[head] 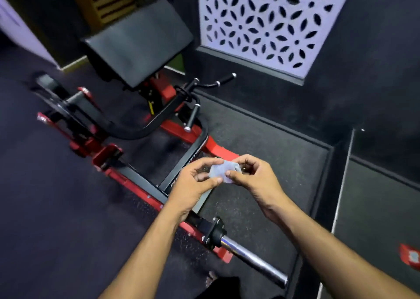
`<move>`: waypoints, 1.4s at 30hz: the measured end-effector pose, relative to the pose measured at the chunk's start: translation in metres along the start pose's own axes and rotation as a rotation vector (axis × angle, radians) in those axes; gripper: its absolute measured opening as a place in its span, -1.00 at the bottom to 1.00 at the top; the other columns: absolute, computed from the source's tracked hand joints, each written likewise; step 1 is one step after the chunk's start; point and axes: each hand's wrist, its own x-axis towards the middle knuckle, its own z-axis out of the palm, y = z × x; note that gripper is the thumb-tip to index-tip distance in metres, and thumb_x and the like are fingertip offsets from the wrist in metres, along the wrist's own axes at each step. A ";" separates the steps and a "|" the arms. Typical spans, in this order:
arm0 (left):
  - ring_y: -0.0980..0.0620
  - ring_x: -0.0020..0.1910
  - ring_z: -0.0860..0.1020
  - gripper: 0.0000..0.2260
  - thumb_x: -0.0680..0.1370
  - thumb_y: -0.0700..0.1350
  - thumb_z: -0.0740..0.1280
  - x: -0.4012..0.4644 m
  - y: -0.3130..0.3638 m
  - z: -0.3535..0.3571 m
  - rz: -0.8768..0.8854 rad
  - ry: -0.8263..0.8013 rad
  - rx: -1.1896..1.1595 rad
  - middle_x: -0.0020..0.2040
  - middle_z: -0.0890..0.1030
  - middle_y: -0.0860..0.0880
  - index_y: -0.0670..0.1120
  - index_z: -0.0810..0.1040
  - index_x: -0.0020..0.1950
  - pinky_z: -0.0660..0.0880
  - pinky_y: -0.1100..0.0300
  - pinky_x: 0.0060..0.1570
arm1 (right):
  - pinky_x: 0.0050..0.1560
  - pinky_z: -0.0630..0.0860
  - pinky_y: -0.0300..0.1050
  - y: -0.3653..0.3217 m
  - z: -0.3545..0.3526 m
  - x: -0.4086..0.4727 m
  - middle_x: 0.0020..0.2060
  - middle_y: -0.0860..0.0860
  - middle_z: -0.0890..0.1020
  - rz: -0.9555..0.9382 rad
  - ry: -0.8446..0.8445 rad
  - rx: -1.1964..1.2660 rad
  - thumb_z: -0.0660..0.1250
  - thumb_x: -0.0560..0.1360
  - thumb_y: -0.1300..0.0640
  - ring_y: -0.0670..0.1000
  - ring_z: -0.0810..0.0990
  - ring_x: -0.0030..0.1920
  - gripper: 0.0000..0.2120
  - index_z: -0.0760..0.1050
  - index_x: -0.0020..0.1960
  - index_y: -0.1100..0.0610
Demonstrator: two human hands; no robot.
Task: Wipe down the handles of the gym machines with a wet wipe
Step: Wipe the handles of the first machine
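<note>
A small crumpled white wet wipe [221, 170] is held between both hands in front of me. My left hand [195, 183] pinches its left side with thumb and fingers; my right hand [254, 176] pinches its right side. Beyond them stands a red and black gym machine [177, 128] with a black pad [138, 42]. Its black handles stick out at the far side: an upper curved one [225, 79] and a lower straight one [192, 117]. Both hands are well short of those handles.
A chrome weight peg [252, 256] juts toward me from the red frame below my arms. A raised black rubber platform [272, 144] lies to the right, with a white patterned wall panel [270, 19] behind. A red object [410, 256] sits at the right edge.
</note>
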 end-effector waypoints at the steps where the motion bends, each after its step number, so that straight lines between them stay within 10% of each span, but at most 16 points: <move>1: -0.02 0.09 0.68 -0.62 0.48 -0.42 0.48 0.004 0.000 -0.001 0.005 0.031 -0.005 0.25 0.68 -0.07 -0.10 0.65 0.24 0.60 0.20 0.09 | -0.06 0.52 -0.16 -0.004 0.000 0.011 -0.24 -0.03 0.65 -0.001 -0.030 -0.026 0.47 0.44 0.38 -0.09 0.58 -0.18 -0.86 0.60 -0.05 0.23; 11: -0.08 0.18 0.68 -0.66 0.60 -0.26 0.42 0.048 -0.011 -0.018 -0.034 0.418 0.007 0.23 0.69 0.07 0.07 0.62 0.31 0.57 0.02 0.25 | -0.16 0.46 -0.22 -0.014 0.000 0.109 -0.25 -0.05 0.60 -0.011 -0.205 -0.140 0.41 0.44 0.40 -0.11 0.53 -0.21 -0.87 0.56 -0.11 0.21; 20: 0.27 0.16 0.61 -0.74 0.56 -0.09 0.49 0.188 -0.073 0.024 -0.240 0.605 0.512 0.19 0.67 0.19 0.09 0.63 0.24 0.54 0.11 0.29 | -0.14 0.50 -0.15 0.053 -0.072 0.271 -0.31 -0.12 0.62 0.087 -0.263 -0.173 0.42 0.43 0.42 -0.11 0.54 -0.25 -0.82 0.56 -0.17 0.16; 26: 0.03 0.36 0.49 -0.54 0.57 0.01 0.43 0.304 -0.123 0.027 -0.502 0.389 0.961 0.37 0.53 0.05 0.03 0.47 0.46 0.37 0.15 0.38 | -0.15 0.51 -0.23 0.103 -0.109 0.390 -0.26 -0.08 0.67 0.089 -0.179 -0.146 0.45 0.41 0.38 -0.13 0.59 -0.25 -0.82 0.59 -0.14 0.11; 34: -0.21 0.44 0.39 -0.16 0.50 0.10 0.52 0.464 -0.190 -0.095 -0.747 0.503 1.194 0.52 0.35 -0.09 -0.04 0.14 0.64 0.42 -0.16 0.37 | -0.10 0.55 -0.06 0.175 -0.089 0.501 -0.18 -0.14 0.65 -0.059 -0.246 -0.377 0.52 0.39 0.23 -0.06 0.62 -0.13 -0.81 0.58 -0.15 -0.02; 42: -0.33 0.04 0.63 -0.79 0.53 -0.07 0.34 0.497 -0.255 -0.136 -0.748 0.654 1.281 0.04 0.67 -0.21 -0.03 0.43 0.13 0.45 -0.01 -0.11 | -0.14 0.35 -0.47 0.232 -0.056 0.611 -0.04 -0.14 0.59 -0.224 -0.351 -0.617 0.49 0.44 0.22 -0.13 0.58 -0.07 -0.76 0.61 0.03 -0.05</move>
